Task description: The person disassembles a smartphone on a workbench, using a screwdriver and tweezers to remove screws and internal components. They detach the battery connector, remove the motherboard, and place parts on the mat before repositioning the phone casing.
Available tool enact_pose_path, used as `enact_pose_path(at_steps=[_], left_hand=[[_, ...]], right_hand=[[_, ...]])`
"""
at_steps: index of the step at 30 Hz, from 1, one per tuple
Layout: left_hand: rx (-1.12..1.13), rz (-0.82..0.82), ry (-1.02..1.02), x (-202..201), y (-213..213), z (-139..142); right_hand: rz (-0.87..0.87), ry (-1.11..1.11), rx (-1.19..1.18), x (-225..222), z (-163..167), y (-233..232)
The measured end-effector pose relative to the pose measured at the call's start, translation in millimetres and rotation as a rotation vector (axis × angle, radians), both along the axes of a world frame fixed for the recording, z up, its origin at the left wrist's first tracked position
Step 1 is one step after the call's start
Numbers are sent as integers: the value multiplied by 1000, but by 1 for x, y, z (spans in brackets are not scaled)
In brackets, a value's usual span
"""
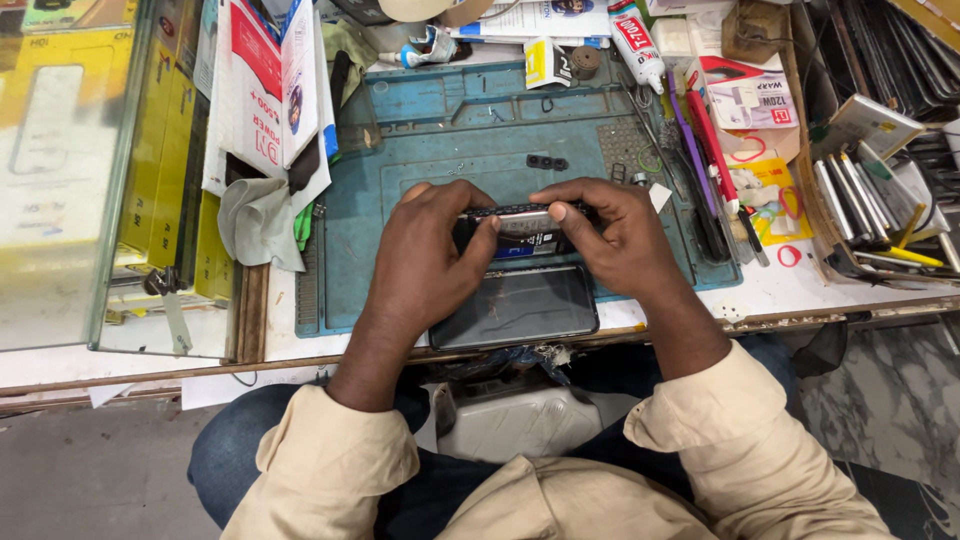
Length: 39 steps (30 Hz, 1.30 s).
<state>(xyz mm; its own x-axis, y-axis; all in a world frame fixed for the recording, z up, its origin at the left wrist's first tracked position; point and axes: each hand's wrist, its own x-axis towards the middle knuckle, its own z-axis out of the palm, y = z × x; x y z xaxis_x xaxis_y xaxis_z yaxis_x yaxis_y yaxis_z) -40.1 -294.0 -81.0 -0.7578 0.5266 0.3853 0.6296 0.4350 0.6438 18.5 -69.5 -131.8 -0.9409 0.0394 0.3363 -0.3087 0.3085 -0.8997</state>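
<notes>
Opened phone body [525,228] held tilted on edge over the blue mat [420,130], mid-counter | left hand [425,250] and right hand [620,235] pinched shut on its top edge | separated screen panel [518,305] laid flat just nearer | inner work apparently unfinished.

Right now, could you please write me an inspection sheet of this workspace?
Surface: blue work mat on a white bench.
Job's things: opened phone held on edge; dark screen panel lying flat below it.
Clutter: glue tube, tools, boxes, cloth.
Grippers: left hand and right hand both grip the phone.
Cables: nothing seen.
Surroundings: glass case at left, stacked panels at right.
</notes>
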Motion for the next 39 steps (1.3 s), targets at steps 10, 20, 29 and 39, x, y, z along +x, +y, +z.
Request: enact_pose_path(at_steps=[10,20,29,39], left_hand=[[22,32,-9,-1,0,-12],[48,125,192,0,10,-27],[48,197,220,1,14,-26],[-4,263,233,3,19,-26]], right_hand=[[-2,6,28,1,-1,-1],[-6,13,42,1,-2,-1],[-28,25,89,1,2,-4],[-79,65,222,4,17,-14]])
